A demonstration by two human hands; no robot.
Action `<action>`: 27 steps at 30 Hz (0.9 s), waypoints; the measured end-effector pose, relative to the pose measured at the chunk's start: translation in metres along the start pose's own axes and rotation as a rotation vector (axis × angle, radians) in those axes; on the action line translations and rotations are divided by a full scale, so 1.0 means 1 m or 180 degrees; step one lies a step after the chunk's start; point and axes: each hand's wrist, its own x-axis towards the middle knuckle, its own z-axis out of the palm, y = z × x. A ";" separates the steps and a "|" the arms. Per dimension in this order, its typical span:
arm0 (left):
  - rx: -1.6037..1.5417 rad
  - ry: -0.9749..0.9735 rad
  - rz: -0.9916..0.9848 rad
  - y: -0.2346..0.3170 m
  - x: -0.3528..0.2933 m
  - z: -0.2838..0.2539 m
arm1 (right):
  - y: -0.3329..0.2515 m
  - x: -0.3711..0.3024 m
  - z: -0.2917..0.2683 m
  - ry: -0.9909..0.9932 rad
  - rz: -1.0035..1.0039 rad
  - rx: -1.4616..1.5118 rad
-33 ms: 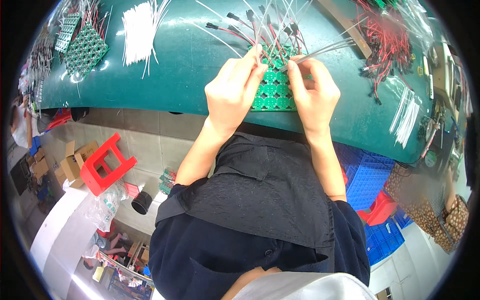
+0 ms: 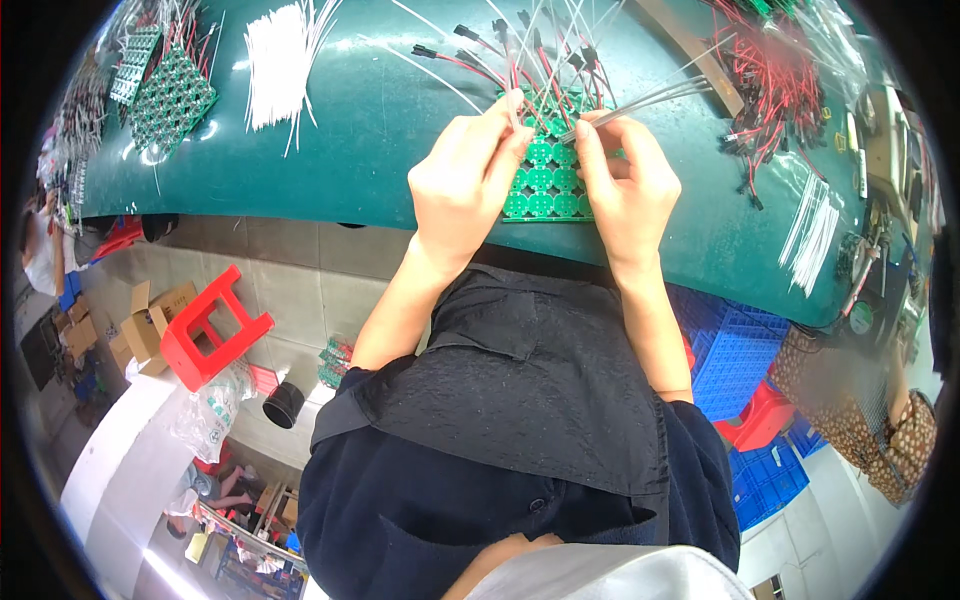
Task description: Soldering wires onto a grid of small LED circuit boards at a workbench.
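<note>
Below the far edge of the view lies a green circuit board panel with rows of rounded units. Red-and-black wire leads with black plugs rise from its far part, among thin white cable ties sticking out. My left hand is closed at the panel's left side, thumb and forefinger pinching a wire lead; its tip is partly hidden. My right hand is closed at the right side, pinching several thin cable ties whose ends reach over the panel.
A bundle of white cable ties and more circuit boards lie left on the green table. Right are a wooden bar, a heap of red wires and white ties. A red stool and blue crates stand below.
My left hand has shifted very slightly, and the wire lead at its fingertips shows redder. My right hand, the ties in it and the panel look the same.
</note>
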 end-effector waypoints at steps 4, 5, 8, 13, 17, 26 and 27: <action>-0.1242 0.0040 -0.0815 0.009 0.000 -0.002 | 0.003 -0.001 0.001 0.0048 -0.0028 0.0036; -0.1550 -0.0016 -0.1037 0.010 0.000 0.000 | 0.003 -0.001 0.001 0.0047 -0.0026 0.0035; -0.1694 -0.0096 -0.1209 0.011 0.001 0.006 | 0.005 0.000 0.002 0.0018 -0.0137 -0.0114; -0.0985 -0.0009 -0.0621 0.009 0.000 0.011 | 0.006 0.000 0.001 -0.0001 -0.0812 -0.0657; -0.0791 -0.0017 -0.0522 0.009 0.000 0.012 | 0.005 -0.002 -0.004 0.0092 -0.0614 -0.0404; 0.0138 -0.0297 0.0083 0.015 0.004 0.010 | 0.013 0.000 -0.011 0.0212 -0.0317 -0.0098; 0.0137 -0.0291 0.0087 0.015 0.004 0.010 | 0.013 0.000 -0.011 0.0214 -0.0324 -0.0098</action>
